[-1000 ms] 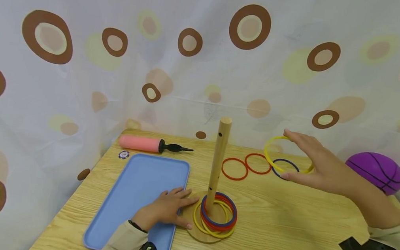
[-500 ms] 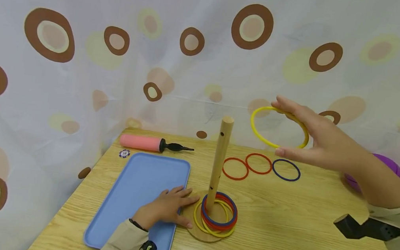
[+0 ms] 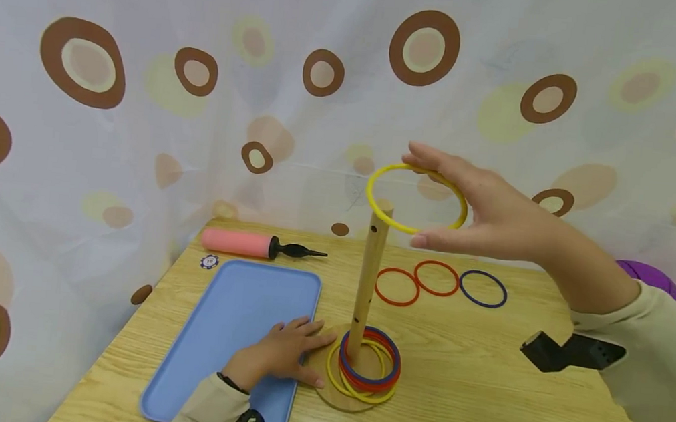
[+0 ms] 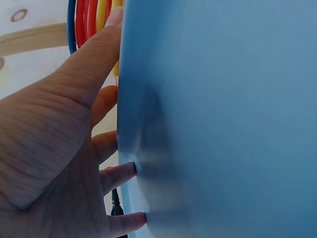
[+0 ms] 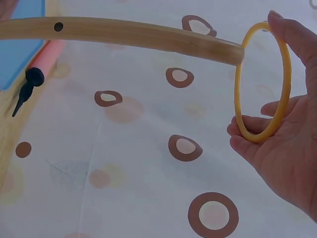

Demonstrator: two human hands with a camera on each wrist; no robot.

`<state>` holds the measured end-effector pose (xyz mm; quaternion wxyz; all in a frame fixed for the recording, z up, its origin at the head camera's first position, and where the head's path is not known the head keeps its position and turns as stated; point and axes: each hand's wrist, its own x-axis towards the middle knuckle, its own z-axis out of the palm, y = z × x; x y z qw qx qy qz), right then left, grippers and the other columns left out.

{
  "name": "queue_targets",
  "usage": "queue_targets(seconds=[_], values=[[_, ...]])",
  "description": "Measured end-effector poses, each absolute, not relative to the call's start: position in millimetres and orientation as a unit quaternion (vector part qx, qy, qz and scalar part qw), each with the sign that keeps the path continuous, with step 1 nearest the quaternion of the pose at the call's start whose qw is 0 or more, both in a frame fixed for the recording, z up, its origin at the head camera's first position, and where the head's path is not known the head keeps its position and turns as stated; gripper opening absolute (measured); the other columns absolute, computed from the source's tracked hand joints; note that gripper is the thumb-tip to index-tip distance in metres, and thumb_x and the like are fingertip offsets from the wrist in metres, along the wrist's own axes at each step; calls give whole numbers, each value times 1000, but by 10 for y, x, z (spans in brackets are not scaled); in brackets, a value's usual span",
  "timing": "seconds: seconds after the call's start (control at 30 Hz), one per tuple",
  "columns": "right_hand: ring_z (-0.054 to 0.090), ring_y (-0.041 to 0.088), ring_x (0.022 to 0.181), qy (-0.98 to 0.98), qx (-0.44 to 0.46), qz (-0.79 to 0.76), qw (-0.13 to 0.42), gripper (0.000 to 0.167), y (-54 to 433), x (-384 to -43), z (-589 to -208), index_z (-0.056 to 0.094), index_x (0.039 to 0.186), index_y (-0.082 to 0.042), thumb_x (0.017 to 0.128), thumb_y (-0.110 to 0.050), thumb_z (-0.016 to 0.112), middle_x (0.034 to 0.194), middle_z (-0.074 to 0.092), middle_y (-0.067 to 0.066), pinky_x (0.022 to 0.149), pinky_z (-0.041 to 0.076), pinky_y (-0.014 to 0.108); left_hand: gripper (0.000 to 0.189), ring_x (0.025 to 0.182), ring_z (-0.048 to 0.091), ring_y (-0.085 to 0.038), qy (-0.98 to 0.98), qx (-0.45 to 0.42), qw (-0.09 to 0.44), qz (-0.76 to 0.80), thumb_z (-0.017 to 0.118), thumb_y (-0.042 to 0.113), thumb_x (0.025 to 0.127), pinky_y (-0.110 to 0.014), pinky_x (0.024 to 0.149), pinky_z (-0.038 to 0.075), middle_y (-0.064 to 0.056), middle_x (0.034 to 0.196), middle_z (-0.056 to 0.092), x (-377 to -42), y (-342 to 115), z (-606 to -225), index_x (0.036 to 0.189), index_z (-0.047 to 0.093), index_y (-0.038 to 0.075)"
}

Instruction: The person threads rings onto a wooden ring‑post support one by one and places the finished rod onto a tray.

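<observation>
My right hand [image 3: 495,211] holds a yellow ring [image 5: 286,74] between thumb and fingers, tilted at the top of an upright wooden post [image 3: 370,274]. In the right wrist view the post's tip overlaps the ring's near edge. The post stands on a round wooden base [image 3: 339,401], where blue, red and yellow rings lie piled; a blue ring [image 3: 399,360] is uppermost. My left hand [image 3: 280,352] rests with spread fingers across the right edge of a blue tray [image 3: 245,310], its thumb and forefinger reaching onto the base. The left wrist view shows fingertips at the tray's rim [image 4: 121,99].
Two red rings [image 3: 399,304] and a blue ring [image 3: 482,305] lie flat behind the post, to its right. A pink hand pump [image 3: 238,242] and a poker chip [image 3: 209,262] are beyond the tray. A purple ball [image 3: 652,273] sits far right, partly behind my arm. A patterned curtain [image 3: 333,123] hangs behind.
My right hand has lifted the yellow ring from over the loose blue ring and carried it left to the post's top. The left hand has stayed put.
</observation>
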<state>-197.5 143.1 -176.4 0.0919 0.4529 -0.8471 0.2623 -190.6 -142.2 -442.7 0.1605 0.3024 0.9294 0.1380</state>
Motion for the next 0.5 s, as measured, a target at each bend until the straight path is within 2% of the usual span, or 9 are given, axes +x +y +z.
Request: queue_targets(seconds=[0.1,0.37,0.5], values=[[35,27,135,-847,453,270,72,95,1350,-2000,-1827,23,152,-14,77,-17,80,146,40,11,103,30,53,80,138,26,-37,930,306,153,138,70,52,79,-64,98,29,-10,151,33,-1905,-1432,-4449,146,39,23],[34,30,135,-844,451,288,44,100,1247,-2015,-2124,15,152,-6,78,-20,80,146,37,14,106,28,53,80,140,23,-34,934,292,160,132,69,54,78,-63,101,27,-8,152,31,-1922,-1428,-4483,147,38,26],[32,32,136,-852,431,296,22,101,1237,-1997,-2309,14,153,-8,78,-28,79,150,31,12,106,28,54,81,140,23,-34,934,289,161,137,70,54,78,-63,101,27,-8,152,31,-1921,-1419,-4481,147,38,26]])
